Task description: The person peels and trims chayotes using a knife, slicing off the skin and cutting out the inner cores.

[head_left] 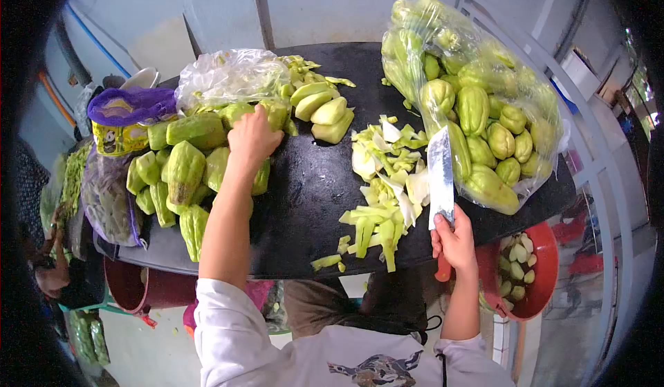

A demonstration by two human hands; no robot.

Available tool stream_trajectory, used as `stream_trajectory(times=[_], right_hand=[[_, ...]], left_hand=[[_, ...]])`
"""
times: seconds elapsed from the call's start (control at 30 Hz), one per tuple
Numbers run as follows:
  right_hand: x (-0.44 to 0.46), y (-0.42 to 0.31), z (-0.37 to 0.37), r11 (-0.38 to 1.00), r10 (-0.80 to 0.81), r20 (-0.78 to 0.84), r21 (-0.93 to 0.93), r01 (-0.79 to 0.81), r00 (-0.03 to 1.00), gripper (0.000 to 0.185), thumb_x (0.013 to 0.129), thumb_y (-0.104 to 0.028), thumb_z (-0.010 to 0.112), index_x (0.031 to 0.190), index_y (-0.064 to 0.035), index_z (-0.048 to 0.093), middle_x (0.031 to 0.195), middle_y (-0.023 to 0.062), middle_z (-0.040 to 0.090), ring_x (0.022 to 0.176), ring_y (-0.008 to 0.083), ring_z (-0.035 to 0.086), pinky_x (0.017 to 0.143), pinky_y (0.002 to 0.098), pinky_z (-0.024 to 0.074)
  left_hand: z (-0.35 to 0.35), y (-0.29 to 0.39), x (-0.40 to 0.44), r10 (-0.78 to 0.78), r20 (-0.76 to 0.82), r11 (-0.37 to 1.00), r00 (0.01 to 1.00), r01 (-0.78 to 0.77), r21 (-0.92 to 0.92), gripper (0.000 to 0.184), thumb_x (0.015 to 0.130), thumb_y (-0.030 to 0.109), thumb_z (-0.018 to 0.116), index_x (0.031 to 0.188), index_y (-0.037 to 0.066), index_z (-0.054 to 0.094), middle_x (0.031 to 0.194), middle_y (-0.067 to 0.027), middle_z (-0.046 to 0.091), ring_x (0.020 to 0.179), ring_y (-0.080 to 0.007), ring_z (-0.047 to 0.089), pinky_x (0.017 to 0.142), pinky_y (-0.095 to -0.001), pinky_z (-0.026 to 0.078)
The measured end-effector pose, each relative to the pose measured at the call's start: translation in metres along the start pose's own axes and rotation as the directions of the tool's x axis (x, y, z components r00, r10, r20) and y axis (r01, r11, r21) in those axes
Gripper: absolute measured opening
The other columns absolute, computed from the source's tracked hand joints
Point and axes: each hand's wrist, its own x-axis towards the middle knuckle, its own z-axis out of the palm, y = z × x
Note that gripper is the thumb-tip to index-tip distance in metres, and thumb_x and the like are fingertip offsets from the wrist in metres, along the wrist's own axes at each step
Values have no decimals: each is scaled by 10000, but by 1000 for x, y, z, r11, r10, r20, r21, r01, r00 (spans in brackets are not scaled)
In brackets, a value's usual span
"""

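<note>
My right hand [454, 238] is closed around the orange handle of a kitchen knife [440, 176], its broad blade pointing away from me over the table. My left hand [254, 138] reaches into a pile of green chayotes [185, 169] on the left, fingers curled on a chayote [277, 114] at the pile's far right; the fingertips are partly hidden. Pale peeled pieces [328, 114] lie just beyond that hand. Between my hands, a heap of peels and trimmings [387, 186] is spread beside the blade. A clear plastic bag of whole chayotes [484, 110] stands at the right.
The dark table [304, 179] has a crumpled clear bag [232, 76] and purple mesh bags [131, 107] at its left. Below the right edge is a red bucket [546, 269] with pale pieces inside. Another red tub [159, 289] is at lower left. A metal rail [588, 117] runs along the right.
</note>
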Motion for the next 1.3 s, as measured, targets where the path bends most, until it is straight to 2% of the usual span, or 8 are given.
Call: stream_trajectory(times=[0.17,0.37,0.4,0.47,0.53,0.63,0.73,1.3], right_hand=[[0,1,-2,995,32,3,99,-32,999,104,1001,-122,529,1041,-33,492,623,19,500,427,94,461,376,274,444],[-1,6,-3,996,-16,-7,92,17,1000,118,988,-127,558,1026,-48,479,628,15,498,423,85,457,368,266,441],[0,8,-4,995,-24,1,93,24,1000,125,983,-127,565,1022,-46,478,630,15,499,426,85,462,370,264,443],[0,7,-3,996,-22,3,83,22,1000,125,980,-123,569,1018,-46,478,632,16,500,427,86,465,370,264,443],[-1,5,-2,997,-23,-2,68,23,1000,126,977,-118,573,1015,-45,478,633,17,501,427,88,469,371,264,443],[-2,6,0,995,-32,-31,94,35,999,123,969,-100,576,1011,-44,475,627,15,500,428,91,472,370,264,443],[-4,6,1,998,-16,-52,68,19,999,126,961,-83,579,1011,-44,470,618,13,499,427,93,473,368,264,444],[-5,10,0,994,-76,-59,75,81,995,169,936,-95,619,1014,-45,478,620,13,494,426,89,467,363,270,445]], left_hand=[[21,5,13,-7,-81,1000,997,7,-3,645,715,277,749,1212,-48,499,1063,-238,687,1002,-386,678,855,-479,558],[-16,-32,-7,52,195,999,979,-53,0,638,731,387,746,1261,75,576,1090,-231,678,1020,-411,659,901,-473,536],[-20,-38,-8,48,53,994,997,-42,-103,558,747,340,740,1232,91,620,1094,-225,672,1033,-404,649,923,-462,525],[-32,-62,-3,87,-225,995,971,-93,-18,529,717,195,708,1226,82,614,1118,-225,650,1105,-387,589,949,-463,506],[-45,-86,7,90,-289,956,953,-1,293,606,654,189,734,1239,102,596,1172,-196,627,1174,-382,533,972,-482,488],[-69,-109,22,-62,63,939,996,37,342,666,615,242,811,1235,105,609,1218,-142,647,1235,-356,526,999,-484,471],[-64,-143,54,-22,236,958,972,-47,283,740,532,315,897,1193,101,643,1212,-146,658,1183,-330,589,964,-448,503],[-96,-125,41,1,219,958,976,-65,281,769,467,443,929,1070,27,693,1125,-174,692,1054,-352,656,880,-435,537]])
